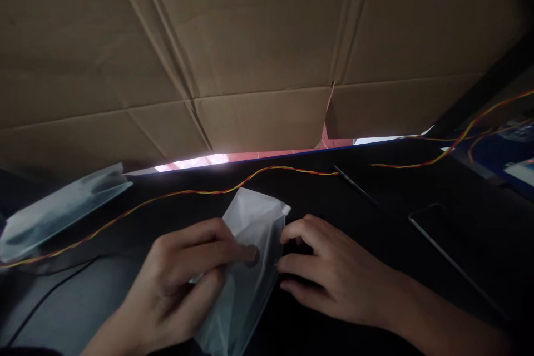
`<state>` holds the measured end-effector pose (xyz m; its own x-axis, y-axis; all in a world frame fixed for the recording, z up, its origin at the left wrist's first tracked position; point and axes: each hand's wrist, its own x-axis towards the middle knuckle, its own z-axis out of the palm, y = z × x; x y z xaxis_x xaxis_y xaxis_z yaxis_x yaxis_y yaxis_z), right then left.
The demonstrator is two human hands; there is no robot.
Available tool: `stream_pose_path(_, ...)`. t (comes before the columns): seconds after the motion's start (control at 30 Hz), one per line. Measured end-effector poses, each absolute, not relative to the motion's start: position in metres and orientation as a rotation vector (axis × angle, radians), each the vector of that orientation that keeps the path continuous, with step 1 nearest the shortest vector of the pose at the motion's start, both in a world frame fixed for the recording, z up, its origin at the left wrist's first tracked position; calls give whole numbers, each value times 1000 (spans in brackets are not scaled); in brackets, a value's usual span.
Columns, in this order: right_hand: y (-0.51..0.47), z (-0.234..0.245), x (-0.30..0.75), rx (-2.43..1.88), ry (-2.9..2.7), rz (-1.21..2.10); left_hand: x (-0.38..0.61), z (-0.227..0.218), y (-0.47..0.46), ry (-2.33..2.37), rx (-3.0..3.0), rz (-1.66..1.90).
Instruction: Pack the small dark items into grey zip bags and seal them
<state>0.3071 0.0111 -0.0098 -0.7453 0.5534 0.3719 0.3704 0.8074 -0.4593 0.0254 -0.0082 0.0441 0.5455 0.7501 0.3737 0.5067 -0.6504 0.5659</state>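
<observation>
A translucent white plastic bag lies slanted between my hands, its upper corner pointing away from me. My left hand is closed on the bag's left side, fingers stretched across it and thumb below. By its fingertips is a small dark round spot; whether it is a separate piece or part of the bag I cannot tell. My right hand is at the bag's right edge, fingers bent and apart, tips touching or very near the plastic. Nothing shows within its grasp.
Large brown cardboard stands across the back. A second translucent bag lies left on the black surface. A twisted red-yellow wire runs across behind the bag. Thin metallic strips lie right, a black cable left.
</observation>
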Motion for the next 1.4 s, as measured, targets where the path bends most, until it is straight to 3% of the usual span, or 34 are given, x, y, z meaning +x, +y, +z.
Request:
stream_pose_path(0.3,11,-3,310,-730,-2556,569,-3,34,5,1119,2948,1070)
stream_pose_path(0.73,7,4,315,-661,-2585,708,-2,19,13,1053,2907,1041)
stream_pose_path(0.9,3,-3,313,-662,-2712,525,0,22,16,1032,2911,970)
stream_pose_path(1.13,18,6,324,-1004,-2002,306,17,18,12,933,2872,864)
stream_pose_path(1.4,0,-4,308,-512,-2556,252,60,1,-5,865,2620,1123)
